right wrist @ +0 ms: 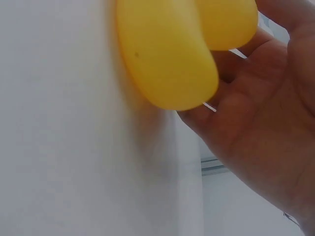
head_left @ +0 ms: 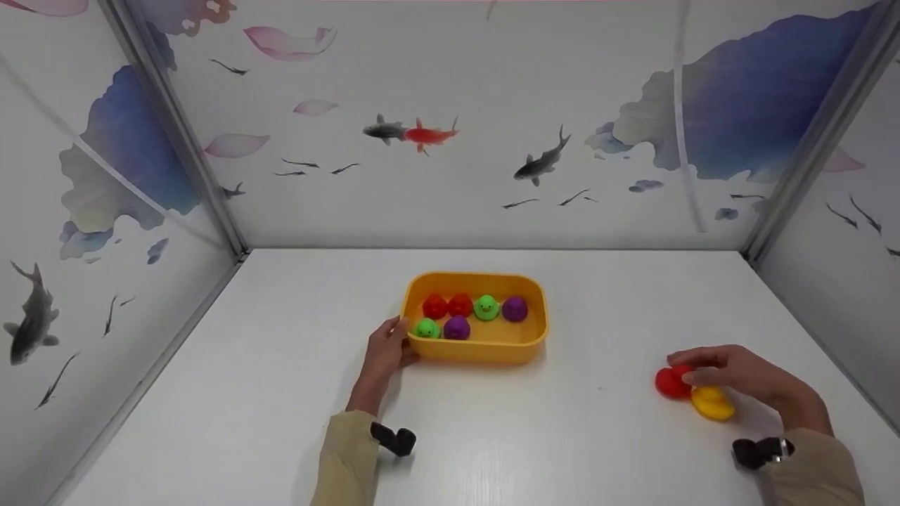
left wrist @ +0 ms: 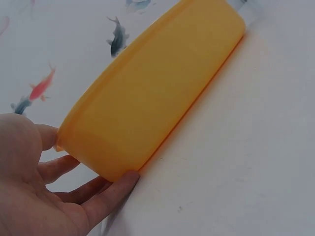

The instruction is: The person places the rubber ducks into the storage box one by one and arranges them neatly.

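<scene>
A yellow plastic bin (head_left: 478,353) stands on the white table. My left hand (head_left: 387,351) holds its left end, with the thumb at the rim and the fingers against the outer wall, as the left wrist view shows. At the right, my right hand (head_left: 745,379) reaches over a red toy duck (head_left: 671,383) and grips it between thumb and fingers. Touching or very near it is a yellow toy duck (head_left: 713,405), which lies under the hand. In the right wrist view this yellow duck (right wrist: 167,59) is large and hides the red one.
Inside the bin are red ducks (head_left: 435,306), green ducks (head_left: 486,308) and purple ducks (head_left: 515,308). White panels with painted fish and leaves enclose the table at the back (head_left: 450,211) and both sides. Each wrist wears a small black camera (head_left: 397,440).
</scene>
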Tool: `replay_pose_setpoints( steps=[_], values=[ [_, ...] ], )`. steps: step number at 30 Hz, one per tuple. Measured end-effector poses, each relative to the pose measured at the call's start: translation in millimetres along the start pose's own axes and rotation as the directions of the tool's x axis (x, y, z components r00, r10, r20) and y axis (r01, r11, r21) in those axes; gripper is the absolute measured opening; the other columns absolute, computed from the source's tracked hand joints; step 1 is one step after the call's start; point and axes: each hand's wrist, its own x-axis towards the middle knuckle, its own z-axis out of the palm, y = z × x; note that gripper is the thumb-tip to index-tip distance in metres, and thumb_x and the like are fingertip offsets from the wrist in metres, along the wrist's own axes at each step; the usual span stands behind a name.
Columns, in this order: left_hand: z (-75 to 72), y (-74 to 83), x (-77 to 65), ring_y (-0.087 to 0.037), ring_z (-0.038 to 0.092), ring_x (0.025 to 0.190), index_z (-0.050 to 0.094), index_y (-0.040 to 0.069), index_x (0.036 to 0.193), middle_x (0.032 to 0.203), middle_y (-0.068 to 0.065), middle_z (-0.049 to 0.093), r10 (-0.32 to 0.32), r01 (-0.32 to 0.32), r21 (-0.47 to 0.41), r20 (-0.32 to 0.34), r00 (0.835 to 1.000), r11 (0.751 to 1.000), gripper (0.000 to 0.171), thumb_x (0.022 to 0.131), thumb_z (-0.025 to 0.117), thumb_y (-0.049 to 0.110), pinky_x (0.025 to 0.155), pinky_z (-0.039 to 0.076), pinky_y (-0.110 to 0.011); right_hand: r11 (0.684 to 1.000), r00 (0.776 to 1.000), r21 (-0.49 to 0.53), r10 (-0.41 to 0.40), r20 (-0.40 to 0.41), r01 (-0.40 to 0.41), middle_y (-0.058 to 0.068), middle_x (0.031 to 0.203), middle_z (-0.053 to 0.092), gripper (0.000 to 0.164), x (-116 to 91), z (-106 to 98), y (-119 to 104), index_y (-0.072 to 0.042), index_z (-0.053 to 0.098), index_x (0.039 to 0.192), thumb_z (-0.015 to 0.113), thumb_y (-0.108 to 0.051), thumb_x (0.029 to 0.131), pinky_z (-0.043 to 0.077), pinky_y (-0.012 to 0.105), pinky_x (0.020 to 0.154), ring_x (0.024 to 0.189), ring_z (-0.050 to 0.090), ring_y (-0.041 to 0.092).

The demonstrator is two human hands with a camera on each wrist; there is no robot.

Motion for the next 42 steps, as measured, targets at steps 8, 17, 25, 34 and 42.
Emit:
replay_pose_setpoints(
  steps=[8,17,25,34,42],
  values=[
    [-1.5,0.1,-0.3,-0.021,0.068,0.102,0.042,0.008,0.152,0.141,-0.02,0.058,0.031,-0.031,0.0,-0.007,1.0,1.0,0.052,0.108,0.044,0.036,0.09,0.06,-0.034,0.998,0.999,0.066,0.0,-0.043,0.003,0.023,0.141,0.056,0.044,5.2,1.0,-16.8,-0.005,0.063,0.126,0.069,-0.034,0.094,0.054,0.02,0.088,0.112,0.059,0.019],
    [-0.8,0.2,0.2,-0.019,0.066,0.1,0.04,0.01,0.153,0.141,-0.018,0.058,0.003,-0.003,0.011,-0.009,1.0,1.0,0.054,0.107,0.043,0.039,0.092,0.059,-0.032,0.993,0.996,0.096,-0.057,-0.064,0.063,0.023,0.136,0.057,0.038,10.9,7.4,-37.9,-0.004,0.061,0.119,0.07,-0.03,0.094,0.057,0.027,0.089,0.11,0.062,0.023],
    [0.5,-1.0,0.9,-0.018,0.066,0.097,0.041,0.01,0.153,0.14,-0.016,0.059,-0.006,0.006,0.021,-0.022,1.0,1.0,0.054,0.107,0.044,0.039,0.09,0.06,-0.029,0.993,0.993,0.09,-0.074,-0.089,0.082,0.02,0.132,0.059,0.042,20.1,18.9,-54.5,-0.005,0.059,0.125,0.068,-0.032,0.095,0.055,0.029,0.089,0.109,0.058,0.025],
    [-0.3,-1.4,-0.5,-0.016,0.067,0.091,0.042,0.009,0.152,0.136,-0.017,0.061,0.014,-0.014,0.014,-0.002,1.0,1.0,0.052,0.107,0.043,0.038,0.09,0.06,-0.033,0.977,0.995,0.203,-0.042,-0.086,0.059,0.023,0.135,0.056,0.049,27.4,31.0,-63.1,-0.005,0.06,0.132,0.067,-0.035,0.096,0.059,0.034,0.085,0.102,0.062,0.028],
    [-1.5,-0.8,-0.2,-0.016,0.066,0.094,0.042,0.01,0.152,0.137,-0.017,0.061,0.014,-0.014,0.006,0.012,1.0,1.0,0.053,0.108,0.043,0.038,0.089,0.06,-0.032,0.967,0.999,0.255,-0.015,-0.049,0.027,0.017,0.141,0.053,0.05,37.6,46.1,-84.9,-0.008,0.061,0.133,0.065,-0.042,0.095,0.061,0.036,0.074,0.111,0.052,0.026]
  ],
)
